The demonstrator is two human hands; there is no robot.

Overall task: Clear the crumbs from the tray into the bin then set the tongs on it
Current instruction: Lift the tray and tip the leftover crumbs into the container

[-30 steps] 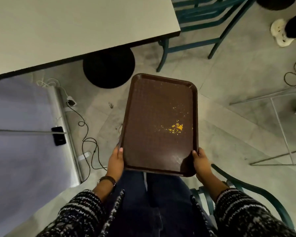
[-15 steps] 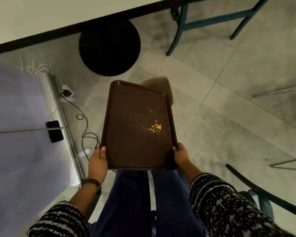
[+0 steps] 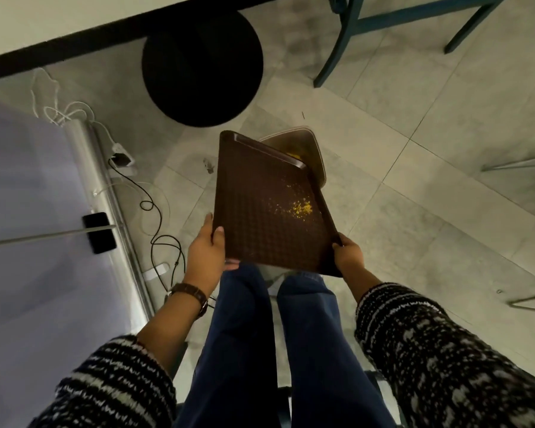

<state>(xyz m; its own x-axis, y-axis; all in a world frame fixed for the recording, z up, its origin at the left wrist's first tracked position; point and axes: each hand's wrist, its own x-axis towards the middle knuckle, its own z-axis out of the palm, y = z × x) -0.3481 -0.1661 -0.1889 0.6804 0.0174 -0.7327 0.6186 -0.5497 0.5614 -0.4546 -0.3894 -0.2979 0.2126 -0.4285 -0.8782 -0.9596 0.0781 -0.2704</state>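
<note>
Two hands grip the brown tray at its near corners: the left hand clasps the near left edge, the right hand the near right corner. It tilts, far end over the bin. Yellow crumbs lie near its right rim.

Your tray covers most of the bin mouth, leaving only its 1 o'clock side open. At 11 o'clock a round black table base blocks passage; cables clutter the floor at 9; bare tiles lie at 3.
</note>
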